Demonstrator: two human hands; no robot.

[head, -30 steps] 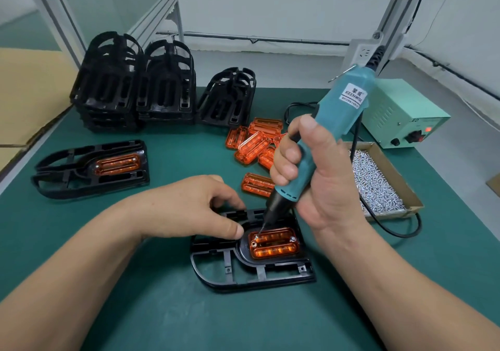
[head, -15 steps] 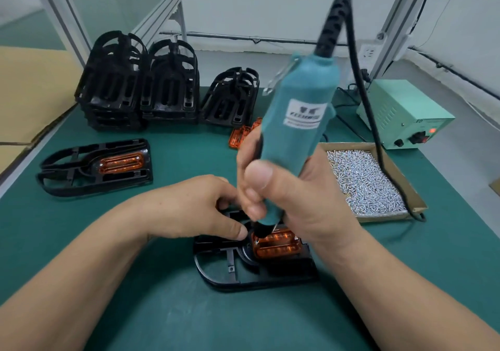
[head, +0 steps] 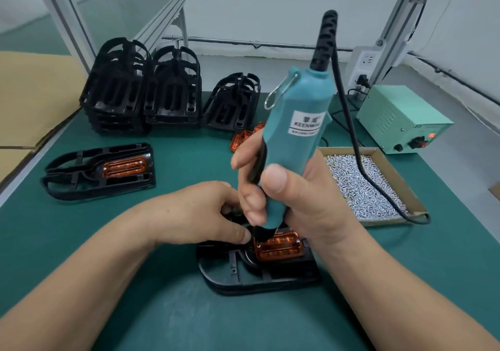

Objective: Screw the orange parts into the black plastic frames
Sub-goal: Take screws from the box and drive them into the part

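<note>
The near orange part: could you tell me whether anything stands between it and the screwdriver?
Nothing visible does: the screwdriver in the right hand stands on the orange part's left end, the left hand beside it on the frame.

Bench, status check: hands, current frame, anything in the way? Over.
Right hand grips the electric screwdriver, bit down at the orange part, left end. Left hand holds the black frame. Cord crosses the screw box, clear of the frame.

At your far right sits a pale green power box (head: 400, 118) with a red light (head: 431, 135) lit on its front, and behind it a white wall socket (head: 364, 64) holds a black plug (head: 361, 80). Brown cardboard (head: 35, 93) lies off the left edge of the green worktop (head: 176, 310), and a metal side table (head: 140, 7) stands behind it.
</note>
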